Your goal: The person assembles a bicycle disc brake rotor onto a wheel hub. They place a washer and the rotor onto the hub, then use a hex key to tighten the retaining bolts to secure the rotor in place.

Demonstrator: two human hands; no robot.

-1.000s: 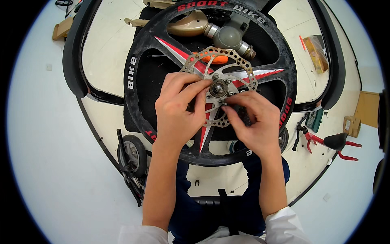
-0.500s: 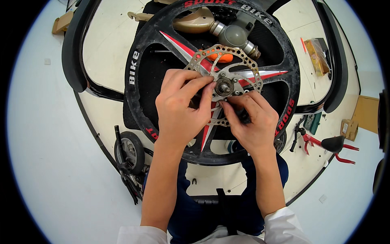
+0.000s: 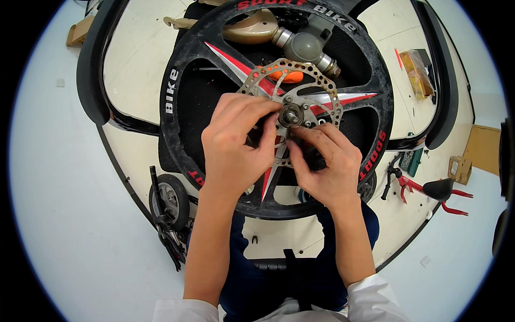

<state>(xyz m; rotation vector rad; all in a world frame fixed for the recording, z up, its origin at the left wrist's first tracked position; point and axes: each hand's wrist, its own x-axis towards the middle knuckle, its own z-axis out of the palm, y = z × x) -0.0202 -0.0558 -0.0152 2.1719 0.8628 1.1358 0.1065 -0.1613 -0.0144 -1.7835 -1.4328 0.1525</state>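
A black spoked bicycle wheel (image 3: pixel 168 126) with red and silver star-shaped spokes lies flat in front of me. On its middle sits a perforated metal brake disc (image 3: pixel 328 86), bolted round the hub axle (image 3: pixel 292 116). My left hand (image 3: pixel 236 142) is closed in a pinch, thumb and forefinger meeting at the hub's left side. Just below the axle, my right hand (image 3: pixel 333 169) has its forefinger and thumb curled close together against the disc's centre. Whatever lies between either hand's fingertips is hidden or too small to name.
Under the wheel lie a gold-coloured part (image 3: pixel 252 28) with a grey rounded joint and an orange object (image 3: pixel 288 75). Black armrests (image 3: pixel 92 70) flank the wheel. On the floor are a small wheel (image 3: pixel 170 201), a red frame piece (image 3: pixel 410 183) and cardboard boxes (image 3: pixel 460 169).
The wheel and both hands sit slightly further left in view. My right forefinger has moved nearer the axle, with its thumb a little lower. The left hand's pinch looks the same.
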